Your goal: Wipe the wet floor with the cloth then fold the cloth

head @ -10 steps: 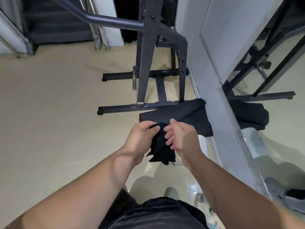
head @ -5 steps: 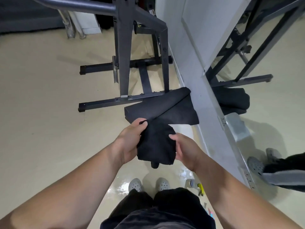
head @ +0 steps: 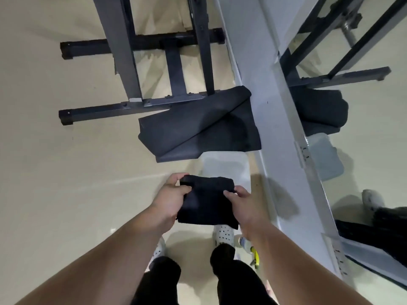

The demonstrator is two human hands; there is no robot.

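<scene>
Hands gripped the cloth [head: 207,201] from opposite sides: the left hand [head: 169,200] pinched its upper left corner between thumb and fingers, and the right hand [head: 244,205] clamped the right edge, thumb lying on top. Between them the cloth was held in the air above the floor [head: 66,172], in front of the person's legs, already gathered into a compact dark rectangle. Its long axis ran from hand to hand, so neither hand was nearer. Any further fold would probably bring one hand across to the other along that axis. Beyond it lay a pale container lid [head: 224,166], then a dark mat [head: 198,128] beside the metal frame [head: 123,62].
</scene>
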